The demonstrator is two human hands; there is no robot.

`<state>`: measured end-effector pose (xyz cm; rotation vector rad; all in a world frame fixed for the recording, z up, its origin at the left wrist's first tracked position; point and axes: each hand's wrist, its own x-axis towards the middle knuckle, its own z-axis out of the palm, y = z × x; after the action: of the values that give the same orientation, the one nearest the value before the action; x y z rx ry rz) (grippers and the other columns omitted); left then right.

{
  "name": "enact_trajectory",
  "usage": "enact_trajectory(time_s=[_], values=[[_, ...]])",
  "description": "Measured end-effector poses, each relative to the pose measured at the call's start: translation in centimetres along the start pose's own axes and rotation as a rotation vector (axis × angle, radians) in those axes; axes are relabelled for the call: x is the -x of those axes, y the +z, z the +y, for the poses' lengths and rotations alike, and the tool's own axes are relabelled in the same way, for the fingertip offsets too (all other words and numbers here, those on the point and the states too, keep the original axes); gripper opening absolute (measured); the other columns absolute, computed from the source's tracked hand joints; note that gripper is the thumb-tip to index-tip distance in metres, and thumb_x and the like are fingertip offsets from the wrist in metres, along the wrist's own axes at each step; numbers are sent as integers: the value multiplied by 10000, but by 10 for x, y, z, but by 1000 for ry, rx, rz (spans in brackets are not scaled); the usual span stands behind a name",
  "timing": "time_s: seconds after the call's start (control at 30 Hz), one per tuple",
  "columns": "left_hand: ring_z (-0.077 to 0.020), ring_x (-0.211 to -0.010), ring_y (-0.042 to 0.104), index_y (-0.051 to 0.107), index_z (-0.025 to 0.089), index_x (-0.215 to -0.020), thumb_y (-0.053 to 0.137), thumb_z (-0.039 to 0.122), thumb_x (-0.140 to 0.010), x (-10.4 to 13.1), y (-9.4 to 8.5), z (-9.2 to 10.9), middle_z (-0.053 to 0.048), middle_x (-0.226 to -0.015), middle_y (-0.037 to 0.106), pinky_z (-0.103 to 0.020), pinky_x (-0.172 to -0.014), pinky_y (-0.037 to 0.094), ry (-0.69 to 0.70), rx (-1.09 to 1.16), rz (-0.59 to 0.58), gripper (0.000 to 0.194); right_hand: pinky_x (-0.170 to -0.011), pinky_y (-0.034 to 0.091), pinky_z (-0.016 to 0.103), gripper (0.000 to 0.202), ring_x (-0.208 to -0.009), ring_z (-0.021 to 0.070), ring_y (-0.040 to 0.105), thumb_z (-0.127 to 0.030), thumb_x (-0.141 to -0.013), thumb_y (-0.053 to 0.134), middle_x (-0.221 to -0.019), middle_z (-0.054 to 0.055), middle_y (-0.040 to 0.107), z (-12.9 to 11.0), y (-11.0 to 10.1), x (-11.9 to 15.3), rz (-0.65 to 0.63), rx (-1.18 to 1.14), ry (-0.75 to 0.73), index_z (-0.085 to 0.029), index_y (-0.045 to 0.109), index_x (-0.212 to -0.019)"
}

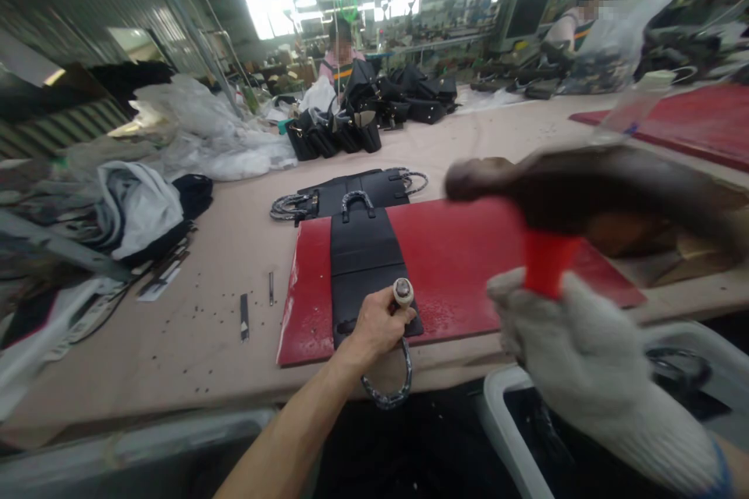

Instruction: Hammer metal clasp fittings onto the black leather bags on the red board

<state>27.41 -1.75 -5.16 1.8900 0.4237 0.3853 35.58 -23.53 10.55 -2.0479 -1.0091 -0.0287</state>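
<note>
Head view: black bags (333, 132) crowd the far tabletop (234, 249); a white bin (495, 390) sits below my gloved right hand (579, 343), fingers closed round a blurred hammer (544, 257). My left fingers (402, 304) pinch a punch upright over the flat black leather piece (368, 249) on a red board (456, 265).

the bare left hand (378, 323), just below the centre of the frame, is closed with its thumb and fingers curled inward, back of the hand upward, its bare forearm (292, 425) slanting up from the bottom edge. at the lower right, the right hand in an off-white knitted glove (585, 351) is raised in a fist, slightly blurred, its blue-edged cuff (717, 468) near the frame's right edge.
</note>
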Motion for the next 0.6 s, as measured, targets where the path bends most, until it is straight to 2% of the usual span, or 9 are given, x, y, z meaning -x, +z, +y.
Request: enact_trajectory(time_s=[0.1,0.17,0.27,0.33,0.4,0.47,0.5,0.6], values=[[-143,-685,559,682,171,-795,697,197,-771,0,-1,5,25,-714,626,-246,-648,426,-13,-27,-6,39,-496,354,326,402,-482,208,553,-562,-964,448,-559,31,594,18,4,4,-288,274,15,-265,531,-706],[-141,-680,545,676,171,-787,696,194,-773,1,-1,8,30,-707,614,-251,-656,420,-7,-37,-4,33,-539,394,327,415,-548,220,606,-561,-976,415,-620,41,640,37,3,4,-362,328,59,-263,536,-713],[-147,-704,550,673,176,-793,696,202,-783,2,-1,10,25,-735,633,-256,-666,412,13,-48,9,36,-554,410,332,379,-570,236,624,-548,-982,401,-626,34,628,73,6,0,-292,411,127,-262,530,-769],[-157,-730,570,689,181,-824,693,205,-792,3,0,9,16,-772,664,-258,-672,413,16,-66,20,41,-509,367,332,334,-520,252,597,-520,-969,426,-586,34,597,99,17,-6,-227,576,183,-254,560,-818],[-168,-763,596,706,189,-865,692,209,-804,3,0,8,7,-819,695,-260,-685,422,18,-77,34,66,-496,376,339,326,-548,267,619,-457,-980,416,-684,78,665,121,35,-13,-163,695,189,-217,635,-946],[-178,-789,614,716,195,-896,699,217,-813,4,0,10,1,-853,715,-266,-699,429,20,-81,42,88,-577,477,384,359,-706,295,684,-382,-988,409,-935,156,737,133,57,-19,-100,723,64,-164,676,-1085],[-181,-792,619,718,195,-902,705,220,-814,4,-1,11,-2,-859,721,-271,-702,431,17,-86,44,92,-667,530,424,371,-818,314,703,-361,-986,423,-1063,186,734,134,67,-21,-74,702,-27,-141,682,-1135],[-191,-795,625,715,191,-898,716,228,-815,5,-3,15,-13,-865,727,-285,-708,436,8,-116,50,91,-943,547,513,393,-1098,344,673,-367,-970,509,-1270,201,681,125,100,-22,-72,508,-236,-125,660,-1241]])
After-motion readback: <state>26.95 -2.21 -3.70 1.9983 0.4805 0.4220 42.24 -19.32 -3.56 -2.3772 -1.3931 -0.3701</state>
